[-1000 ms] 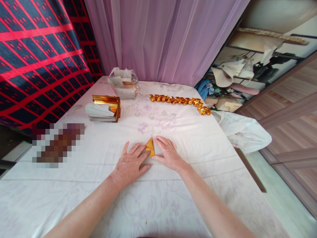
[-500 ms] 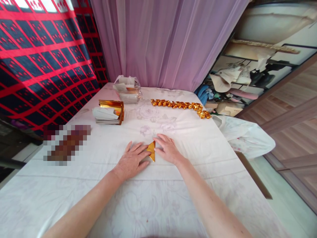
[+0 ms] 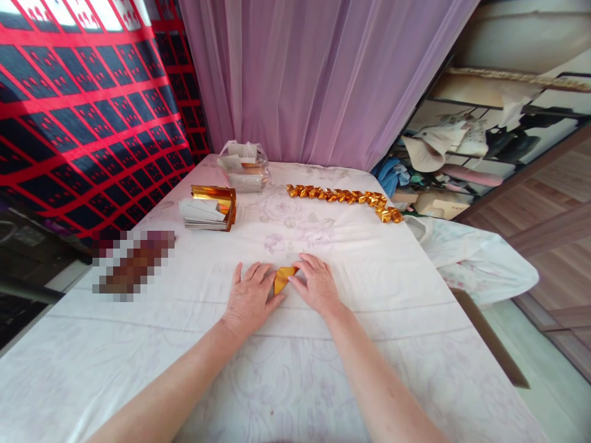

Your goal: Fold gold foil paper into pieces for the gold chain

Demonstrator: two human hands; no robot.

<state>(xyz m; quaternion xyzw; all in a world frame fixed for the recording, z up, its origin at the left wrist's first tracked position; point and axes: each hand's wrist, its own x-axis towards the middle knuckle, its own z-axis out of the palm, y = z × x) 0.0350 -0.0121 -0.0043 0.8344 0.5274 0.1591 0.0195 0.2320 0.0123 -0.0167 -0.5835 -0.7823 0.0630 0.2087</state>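
A small folded piece of gold foil paper (image 3: 283,279) lies on the white flowered tablecloth between my hands. My left hand (image 3: 252,294) has its thumb and index finger at the paper's left edge, its other fingers spread on the cloth. At the paper's upper right corner, my right hand (image 3: 317,283) pinches with thumb and index finger. Farther back, a row of folded gold paper pieces (image 3: 339,195) runs toward the right edge. To the left stands a stack of gold and white paper sheets (image 3: 207,209).
Behind the stack sits a clear plastic bag (image 3: 244,166) with papers in it. A blurred patch (image 3: 136,261) covers something at the left edge. A white plastic bag (image 3: 484,255) hangs by the right side. A purple curtain (image 3: 323,80) borders the back; a cluttered shelf (image 3: 462,147) stands right.
The gold paper has turned, its upper point now leaning right into my right fingers. My left fingers have moved from lying over it to its left edge. The view has shifted slightly.
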